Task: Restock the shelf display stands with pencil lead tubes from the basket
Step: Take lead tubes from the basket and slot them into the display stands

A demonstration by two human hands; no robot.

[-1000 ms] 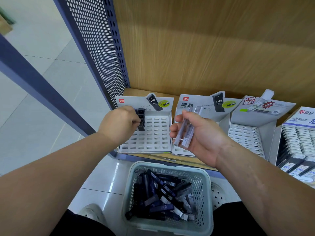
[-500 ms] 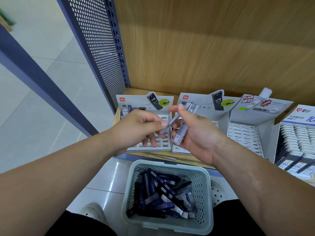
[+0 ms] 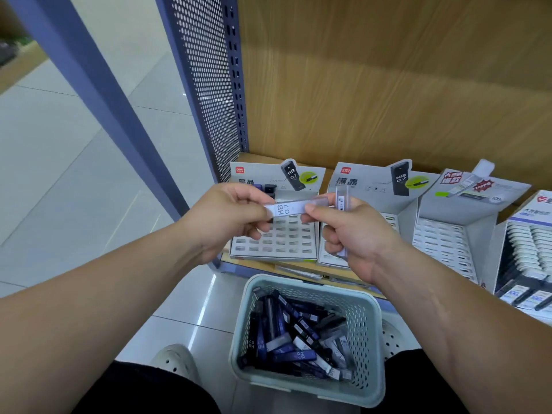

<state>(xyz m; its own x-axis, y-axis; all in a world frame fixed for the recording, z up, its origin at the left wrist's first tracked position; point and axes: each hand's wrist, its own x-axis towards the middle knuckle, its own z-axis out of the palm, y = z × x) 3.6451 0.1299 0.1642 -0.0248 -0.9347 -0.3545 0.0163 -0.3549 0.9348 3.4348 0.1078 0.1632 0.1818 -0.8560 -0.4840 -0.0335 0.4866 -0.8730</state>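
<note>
Two hands meet in front of the shelf (image 3: 251, 158). Together they hold one HB 0.7 lead tube (image 3: 288, 209), which lies level in the air above the first display stand (image 3: 283, 243). The left hand (image 3: 227, 225) pinches the left end of this tube between thumb and forefinger, and its other fingers are curled under. The right hand (image 3: 358, 237) pinches the right end with thumb and forefinger. Its remaining fingers are closed around a clear lead tube (image 3: 341, 201), which stands upright in the fist. I cannot tell if there is one tube or two there.

Four display stands are in a row on the shelf. In the first one I count two dark tube tops (image 3: 270, 189) in the back row, just above the left hand; the other slots I can see hold nothing. The second stand (image 3: 367, 183) is partly hidden behind the right hand. The third stand (image 3: 442, 237) shows rows of open slots. The fourth stand (image 3: 525, 243), at the right edge, is filled with many tubes in rows.

One pale green basket (image 3: 301, 280) is on the floor below the shelf, between the person's legs. It holds a loose pile of lead tubes (image 3: 295, 339), dark blue, black and clear, too many and too mixed to count. Two white shoes are visible, one (image 3: 176, 358) to the left of the basket and one (image 3: 391, 339) to its right.
</note>
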